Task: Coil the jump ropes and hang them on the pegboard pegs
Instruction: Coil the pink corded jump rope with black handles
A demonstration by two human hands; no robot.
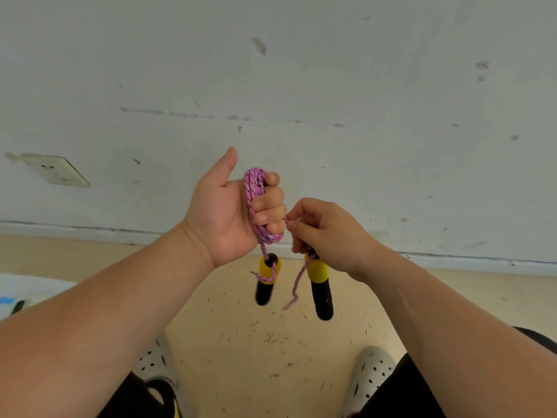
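Before the wall (pixel 301 70), left hand (pixel 229 206) fisted around pink rope coil (pixel 256 188), right hand (pixel 325 230) pinching its strand.

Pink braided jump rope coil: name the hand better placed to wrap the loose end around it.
Right. The right hand pinches the loose strand beside the pink braided jump rope coil, while the left hand is full, fingers closed through the coil. Both yellow-and-black handles dangle below.

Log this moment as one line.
left hand: grips pink rope coil | right hand: pinches rope strand by handle | other handle: dangling | pegboard: unseen
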